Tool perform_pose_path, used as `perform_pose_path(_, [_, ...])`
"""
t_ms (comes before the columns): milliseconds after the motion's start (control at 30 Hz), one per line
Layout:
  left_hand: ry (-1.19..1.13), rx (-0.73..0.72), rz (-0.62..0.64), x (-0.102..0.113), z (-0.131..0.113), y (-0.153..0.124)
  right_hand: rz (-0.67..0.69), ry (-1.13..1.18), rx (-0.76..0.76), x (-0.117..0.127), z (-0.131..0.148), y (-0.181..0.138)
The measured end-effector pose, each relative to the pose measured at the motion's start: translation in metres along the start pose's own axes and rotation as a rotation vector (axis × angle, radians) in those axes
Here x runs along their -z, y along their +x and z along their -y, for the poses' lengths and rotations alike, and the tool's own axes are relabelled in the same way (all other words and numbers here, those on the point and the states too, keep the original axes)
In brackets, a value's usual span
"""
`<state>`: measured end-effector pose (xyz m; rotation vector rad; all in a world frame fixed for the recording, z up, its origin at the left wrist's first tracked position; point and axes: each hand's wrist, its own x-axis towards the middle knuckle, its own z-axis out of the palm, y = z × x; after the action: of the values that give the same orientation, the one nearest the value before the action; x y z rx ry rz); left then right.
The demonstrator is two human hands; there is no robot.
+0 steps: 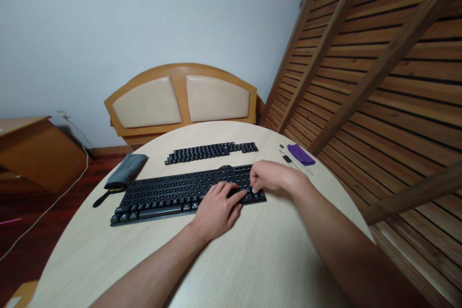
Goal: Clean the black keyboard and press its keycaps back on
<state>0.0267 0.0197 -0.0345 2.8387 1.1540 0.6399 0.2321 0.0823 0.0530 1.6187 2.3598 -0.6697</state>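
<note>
A black keyboard [160, 191] lies on the table in front of me, with many bare key positions and keycaps along its lower rows. My left hand [218, 208] rests on its right half, fingers stretched out and slightly apart, index finger near the number pad. At the keyboard's right end my right hand [270, 175] is closed, its curled fingers touching the number pad area; whatever they pinch is hidden. Behind the keyboard, loose black keycaps [202, 152] stand in rows on the tabletop.
A grey cloth pouch [130, 169] with a black strap lies left of the keyboard. To the right are a purple cloth [301, 154], a small black piece [287, 159] and thin wire tools [301, 165]. The round table [274, 245] borders a wooden slatted panel [346, 130].
</note>
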Motion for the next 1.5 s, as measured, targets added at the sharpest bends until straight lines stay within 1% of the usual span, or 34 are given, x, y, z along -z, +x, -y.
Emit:
perform_pose_path(167, [0.009, 0.003, 0.017, 0.001, 0.000, 0.000, -0.021, -0.030, 0.003, -0.001, 0.004, -0.001])
perform_pose_path(400, [0.003, -0.001, 0.003, 0.001, -0.001, 0.000, -0.060, -0.100, -0.011, -0.001, 0.011, -0.004])
perform_pose_path(700, [-0.005, 0.006, 0.019, 0.002, -0.001, 0.001, -0.011, 0.000, 0.045, -0.003, -0.006, 0.005])
perform_pose_path(1167, [-0.002, 0.008, 0.024, 0.002, -0.001, 0.000, 0.062, 0.135, 0.096, -0.001, -0.017, 0.008])
perform_pose_path(1333, [0.000, 0.013, 0.036, 0.000, 0.000, 0.000, 0.030, 0.069, 0.047, -0.003, -0.014, 0.009])
perform_pose_path(1500, [0.007, 0.010, 0.038, 0.000, 0.000, 0.000, 0.012, 0.026, 0.031, -0.002, -0.005, 0.004])
